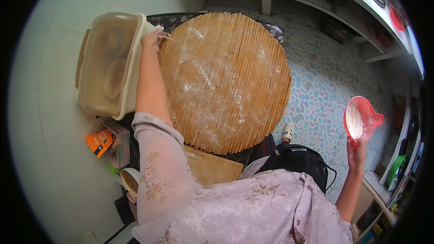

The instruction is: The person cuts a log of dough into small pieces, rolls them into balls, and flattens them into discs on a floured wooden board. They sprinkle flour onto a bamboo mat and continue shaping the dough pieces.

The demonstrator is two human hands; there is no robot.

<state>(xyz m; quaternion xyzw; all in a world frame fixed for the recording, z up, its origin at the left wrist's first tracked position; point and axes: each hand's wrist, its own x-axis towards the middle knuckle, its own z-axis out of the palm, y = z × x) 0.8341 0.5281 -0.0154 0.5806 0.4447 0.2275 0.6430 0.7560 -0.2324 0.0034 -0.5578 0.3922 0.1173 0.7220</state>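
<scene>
My right hand [356, 156] holds a pink plastic scoop [376, 120] by its handle, out to the right over the floor. White powder that looks like flour [355, 123] lies inside it. Far to the left, my left hand [152, 39] is beside the upper left rim of a round mat of wooden slats [223, 81]. Its fingers are dusted white and curled, and a pale blur shows at their tips; whether they hold anything is unclear. Streaks of white powder lie across the slats. Close to that hand stands a cream plastic bin with a translucent lid [108, 64], dim round shapes showing through.
Under the mat is a dark patterned table [169, 21]. A wooden board [215, 166] lies nearest my body. At left are an orange packet [99, 142], a box [120, 145] and a tub of brown contents [130, 180]. Shelves and a counter [373, 10] line the right side.
</scene>
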